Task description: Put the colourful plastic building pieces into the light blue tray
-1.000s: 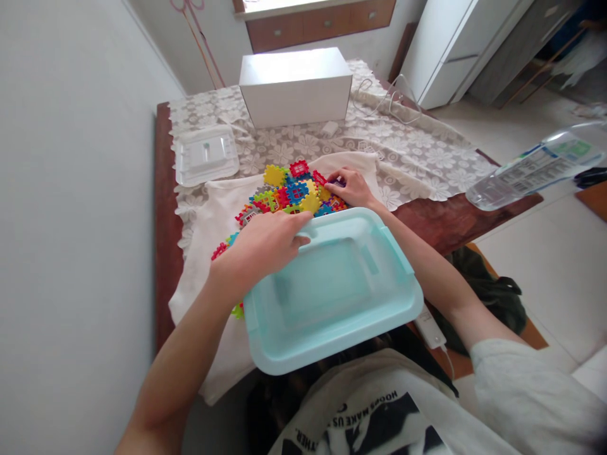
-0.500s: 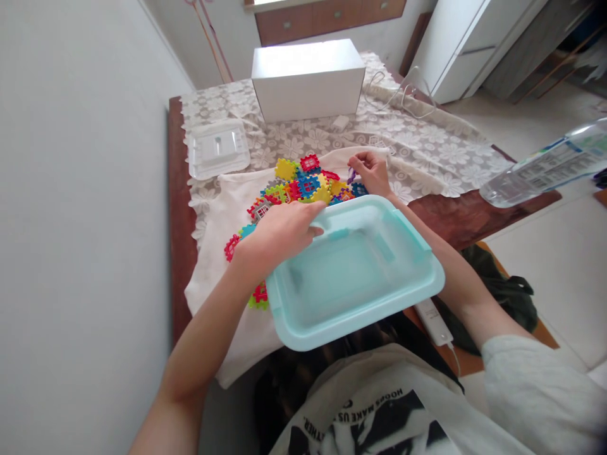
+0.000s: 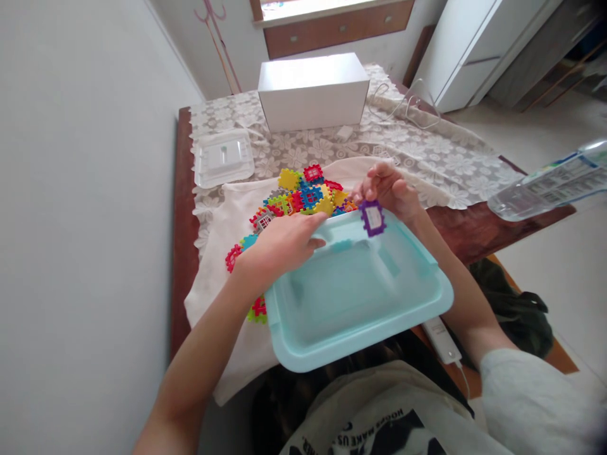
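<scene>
Lace-patterned cloth covers a brown bench [image 3: 183,208] pushed against a pale wall at the left of the frame, with a white box [image 3: 313,91] at upper centre and a clear plastic lid [image 3: 224,158] to its lower left. At mid-frame, a heap of bright interlocking plastic tiles [image 3: 303,197] lies on a white cloth [image 3: 213,253]. Below the heap, a pale turquoise tub [image 3: 360,297] is tipped toward the viewer at the bench's near edge. The left hand [image 3: 279,243] grips the tub's far-left rim, fingers curled over the edge. The right hand [image 3: 391,189] hovers over the tub's far rim, its fingers bunched together, and a purple tile [image 3: 372,217] hangs just below them above the tub's rim; whether they are pinching it cannot be told. A plastic bottle [image 3: 545,186] juts in from the right edge of the frame.
</scene>
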The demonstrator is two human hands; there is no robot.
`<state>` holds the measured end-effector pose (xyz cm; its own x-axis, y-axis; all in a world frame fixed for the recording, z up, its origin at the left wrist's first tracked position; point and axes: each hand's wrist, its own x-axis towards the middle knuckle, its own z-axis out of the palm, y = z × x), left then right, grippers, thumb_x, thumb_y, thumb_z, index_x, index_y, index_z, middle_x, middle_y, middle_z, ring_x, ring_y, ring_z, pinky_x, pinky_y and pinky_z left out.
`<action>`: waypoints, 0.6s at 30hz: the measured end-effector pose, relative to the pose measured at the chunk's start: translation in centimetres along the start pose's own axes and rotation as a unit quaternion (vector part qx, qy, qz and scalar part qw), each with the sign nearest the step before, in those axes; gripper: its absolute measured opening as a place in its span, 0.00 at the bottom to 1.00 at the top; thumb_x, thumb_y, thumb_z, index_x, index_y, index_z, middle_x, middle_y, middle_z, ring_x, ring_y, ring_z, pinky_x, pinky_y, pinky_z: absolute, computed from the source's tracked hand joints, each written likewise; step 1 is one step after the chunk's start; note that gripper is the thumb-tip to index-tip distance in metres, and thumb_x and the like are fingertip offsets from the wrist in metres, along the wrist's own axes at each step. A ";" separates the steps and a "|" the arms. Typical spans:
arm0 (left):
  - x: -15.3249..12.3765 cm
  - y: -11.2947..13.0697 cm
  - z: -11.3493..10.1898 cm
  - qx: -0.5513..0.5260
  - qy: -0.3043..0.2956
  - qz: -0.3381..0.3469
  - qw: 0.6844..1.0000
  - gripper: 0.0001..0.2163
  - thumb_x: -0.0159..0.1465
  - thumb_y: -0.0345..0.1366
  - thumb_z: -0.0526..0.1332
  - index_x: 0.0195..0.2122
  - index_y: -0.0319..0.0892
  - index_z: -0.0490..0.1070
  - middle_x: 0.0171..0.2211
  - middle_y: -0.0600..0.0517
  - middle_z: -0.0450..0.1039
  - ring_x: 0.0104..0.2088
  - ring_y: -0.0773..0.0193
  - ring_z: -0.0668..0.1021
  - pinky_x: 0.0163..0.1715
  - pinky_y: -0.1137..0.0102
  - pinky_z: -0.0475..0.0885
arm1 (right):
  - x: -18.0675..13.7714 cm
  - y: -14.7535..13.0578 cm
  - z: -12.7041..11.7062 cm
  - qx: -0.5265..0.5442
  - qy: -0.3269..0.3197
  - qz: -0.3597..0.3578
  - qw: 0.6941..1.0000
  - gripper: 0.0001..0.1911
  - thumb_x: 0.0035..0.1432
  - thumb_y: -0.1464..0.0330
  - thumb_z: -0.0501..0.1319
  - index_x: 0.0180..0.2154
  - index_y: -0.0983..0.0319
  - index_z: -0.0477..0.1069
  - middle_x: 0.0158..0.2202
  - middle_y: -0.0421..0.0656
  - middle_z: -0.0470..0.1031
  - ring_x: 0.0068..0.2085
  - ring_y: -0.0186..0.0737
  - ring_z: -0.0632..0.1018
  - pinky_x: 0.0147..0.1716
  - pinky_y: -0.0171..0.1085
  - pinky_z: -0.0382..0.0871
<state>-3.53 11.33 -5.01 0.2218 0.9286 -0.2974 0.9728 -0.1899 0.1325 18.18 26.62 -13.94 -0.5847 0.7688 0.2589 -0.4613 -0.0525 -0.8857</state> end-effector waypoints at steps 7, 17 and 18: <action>0.1 -0.4 0.2 -0.006 0.011 0.011 1.000 0.15 0.78 0.41 0.62 0.63 0.45 0.75 0.56 0.44 0.86 0.56 0.44 0.87 0.48 0.62 0.79 | 1.3 1.6 0.1 -0.129 0.044 0.028 0.990 0.36 0.55 0.30 0.70 0.39 0.55 0.80 0.34 0.45 0.84 0.52 0.57 0.87 0.56 0.55 0.85; 0.3 -1.1 0.7 -0.017 0.013 0.017 1.000 0.17 0.77 0.43 0.62 0.64 0.46 0.74 0.55 0.43 0.85 0.55 0.42 0.86 0.47 0.60 0.78 | 2.7 5.3 -3.2 -0.520 -0.030 0.031 0.853 0.23 0.58 0.55 0.77 0.53 0.58 0.86 0.60 0.51 0.84 0.60 0.60 0.84 0.66 0.56 0.77; 0.3 -1.1 0.8 -0.016 0.013 0.016 1.000 0.17 0.77 0.43 0.62 0.64 0.46 0.74 0.55 0.43 0.85 0.55 0.41 0.86 0.47 0.60 0.78 | 2.7 5.3 -3.2 -0.523 -0.023 0.029 0.852 0.21 0.59 0.57 0.76 0.52 0.58 0.87 0.58 0.50 0.85 0.57 0.58 0.85 0.63 0.55 0.79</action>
<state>-4.46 11.58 -5.99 0.2506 0.9303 -0.2677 0.9625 -0.2097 0.1723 16.31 30.46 -19.15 -0.6225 0.7577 0.1957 0.4022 0.5243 -0.7506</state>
